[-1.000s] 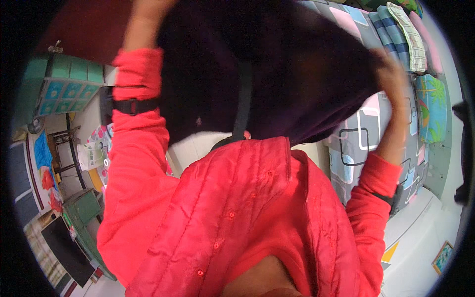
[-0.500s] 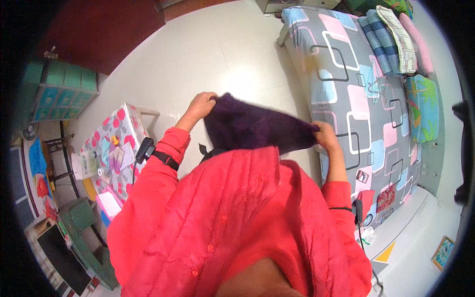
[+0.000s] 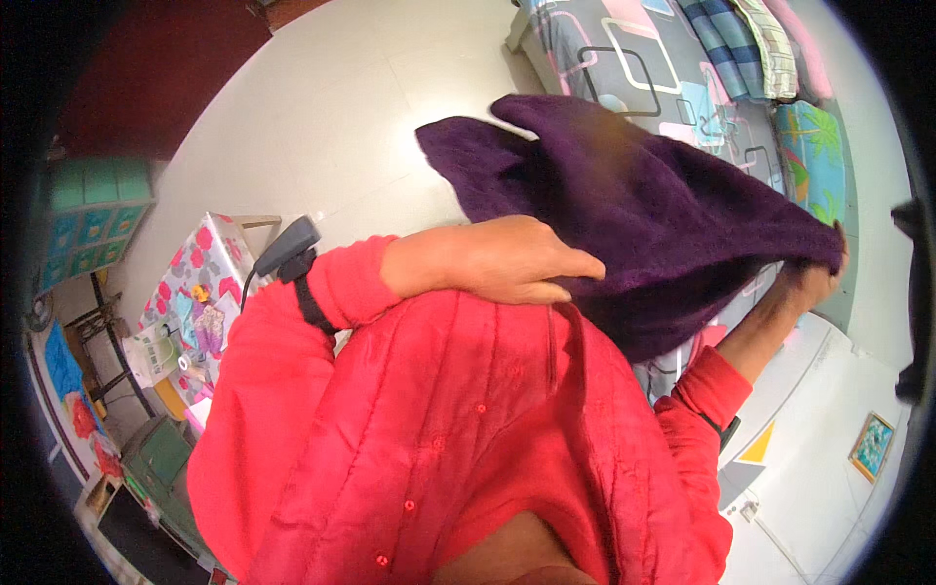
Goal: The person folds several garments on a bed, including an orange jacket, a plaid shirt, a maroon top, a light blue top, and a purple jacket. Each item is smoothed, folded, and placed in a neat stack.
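Note:
A dark purple, soft-looking cloth point(image 3: 624, 205) is spread in the air in front of me, partly over the bed. Its far right end is gripped in my right hand point(image 3: 817, 278), which is raised at the right with fingers closed round the edge. Two loose flaps of the cloth trail toward the upper left. Close to the near edge of the cloth, before my chest, is my left hand point(image 3: 517, 261). Its forefinger points right with the thumb apart, and no cloth shows between them; the other fingers are partly hidden.
On the right stands a bed with a patterned grey sheet point(image 3: 634, 58), with folded blankets point(image 3: 721, 49) and a green-blue pillow point(image 3: 814, 161) along its far side. A table with a floral cover point(image 3: 210, 253) stands left. Beyond it is a teal drawer cabinet point(image 3: 102, 210). Pale floor point(image 3: 351, 107) lies ahead.
The cloth has swung out and to the right, spreading wider. My right hand has risen to the right with it. My left hand has let go of its corner and moved right across my chest.

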A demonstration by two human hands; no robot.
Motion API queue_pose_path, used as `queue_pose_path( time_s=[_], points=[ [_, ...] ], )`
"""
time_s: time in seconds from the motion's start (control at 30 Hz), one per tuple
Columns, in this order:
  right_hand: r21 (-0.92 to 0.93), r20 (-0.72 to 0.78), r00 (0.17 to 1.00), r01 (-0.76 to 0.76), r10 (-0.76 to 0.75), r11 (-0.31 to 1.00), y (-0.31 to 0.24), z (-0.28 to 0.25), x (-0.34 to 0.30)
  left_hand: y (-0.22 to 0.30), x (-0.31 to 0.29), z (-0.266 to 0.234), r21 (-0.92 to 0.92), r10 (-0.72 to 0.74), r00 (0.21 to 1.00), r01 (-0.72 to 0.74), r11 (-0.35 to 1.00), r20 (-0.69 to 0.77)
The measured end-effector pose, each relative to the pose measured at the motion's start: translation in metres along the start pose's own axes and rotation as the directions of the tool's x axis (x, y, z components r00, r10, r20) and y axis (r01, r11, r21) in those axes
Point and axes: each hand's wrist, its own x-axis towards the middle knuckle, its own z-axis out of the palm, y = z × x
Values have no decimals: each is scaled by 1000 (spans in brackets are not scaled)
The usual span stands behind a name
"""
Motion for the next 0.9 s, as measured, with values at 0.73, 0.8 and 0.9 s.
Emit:
queue_pose_path(
  time_s=[0.73, 0.8, 0.9],
  points=[
    [-317, -245, 948, 118, -202, 941, -146, -28, 65, -151, 160, 44, 385, 107, 887, 84, 919, -450],
    [-220, -221, 972, 37, -87, 975, -147, -30, 57, -141, 155, 55, 342, 105, 895, 56, 938, -434],
    [-80, -202, 977, -86, 68, 993, -146, -33, 43, -125, 143, 62, 349, 315, 784, -134, 927, -535]
  ],
)
